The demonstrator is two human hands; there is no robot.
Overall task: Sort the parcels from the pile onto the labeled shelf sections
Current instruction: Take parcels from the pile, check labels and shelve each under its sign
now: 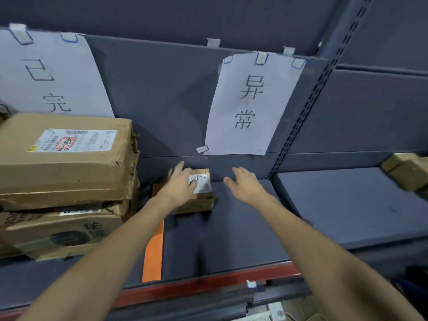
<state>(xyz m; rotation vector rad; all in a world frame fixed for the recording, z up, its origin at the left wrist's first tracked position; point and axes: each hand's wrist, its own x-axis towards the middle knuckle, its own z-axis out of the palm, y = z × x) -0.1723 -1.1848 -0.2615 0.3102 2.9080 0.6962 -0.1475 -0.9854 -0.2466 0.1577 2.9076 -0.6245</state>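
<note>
Though small, white-labelled cardboard parcel (203,189)

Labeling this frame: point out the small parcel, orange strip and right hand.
small parcel (203,183), head view, its white label.
orange strip (154,251), head view, its middle.
right hand (246,185), head view, its back.

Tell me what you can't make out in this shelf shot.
Head view:
Small parcel: its left part is under the left hand; label print too blurred.
Left paper sign: cut by the frame edge, bottom behind the top carton.
Box at far right: cut off by the frame edge.
</note>
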